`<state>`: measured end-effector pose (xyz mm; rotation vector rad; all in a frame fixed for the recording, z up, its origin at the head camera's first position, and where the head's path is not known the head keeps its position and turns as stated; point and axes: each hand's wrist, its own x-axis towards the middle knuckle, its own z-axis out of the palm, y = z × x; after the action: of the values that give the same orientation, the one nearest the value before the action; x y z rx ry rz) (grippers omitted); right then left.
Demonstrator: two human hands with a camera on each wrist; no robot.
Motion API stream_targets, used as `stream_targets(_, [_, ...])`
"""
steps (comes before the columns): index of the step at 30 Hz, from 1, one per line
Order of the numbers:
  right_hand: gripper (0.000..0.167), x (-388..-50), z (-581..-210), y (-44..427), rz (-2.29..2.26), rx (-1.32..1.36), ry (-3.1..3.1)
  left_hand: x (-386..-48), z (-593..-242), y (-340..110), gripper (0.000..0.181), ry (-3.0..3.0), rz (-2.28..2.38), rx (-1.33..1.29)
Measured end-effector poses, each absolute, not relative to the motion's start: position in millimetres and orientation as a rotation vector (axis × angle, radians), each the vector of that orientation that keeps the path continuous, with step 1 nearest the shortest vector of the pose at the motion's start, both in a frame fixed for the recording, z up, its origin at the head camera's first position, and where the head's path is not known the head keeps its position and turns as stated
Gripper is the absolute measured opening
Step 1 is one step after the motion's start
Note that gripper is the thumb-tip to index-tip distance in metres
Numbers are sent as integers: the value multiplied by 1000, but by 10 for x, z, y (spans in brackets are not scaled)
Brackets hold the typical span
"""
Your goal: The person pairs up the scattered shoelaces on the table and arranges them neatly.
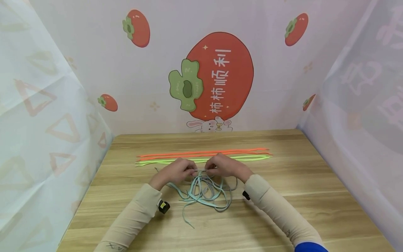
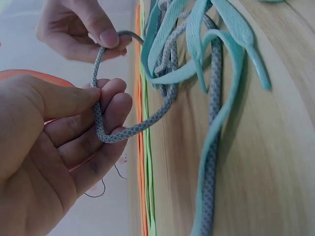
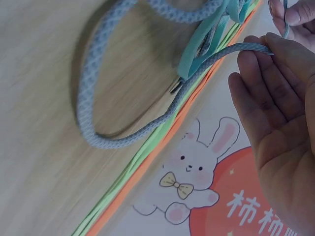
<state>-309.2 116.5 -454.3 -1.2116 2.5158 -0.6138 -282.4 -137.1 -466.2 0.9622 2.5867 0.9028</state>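
A round grey patterned shoelace [image 2: 147, 122] runs between both hands. My left hand [image 2: 69, 132] pinches it between thumb and forefinger, with the other fingers loosely bent below. Close beside it, my right hand [image 3: 280, 98] pinches the same grey lace between thumb and fingertips. In the head view, the left hand [image 1: 179, 170] and right hand [image 1: 225, 165] are a short gap apart, with the lace stretched across. Under them lies a loose tangle of grey laces with flat mint-green laces [image 1: 201, 199]. One mint lace end [image 2: 258, 69] with its tip hangs free in the left wrist view.
Beyond the hands, orange laces [image 1: 201, 153] and yellow-green laces [image 1: 252, 158] lie straight side by side across the wooden table [image 1: 283, 210]. A printed backdrop [image 1: 264, 105] stands behind the table, with printed sheets at both sides.
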Motion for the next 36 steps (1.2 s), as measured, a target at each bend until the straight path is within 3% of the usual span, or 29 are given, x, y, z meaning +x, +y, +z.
stream_targets(36, [16,-3058,-4702,1799,-761,-1035,2492,-2805,-4791,-1779,20,2613,911,884])
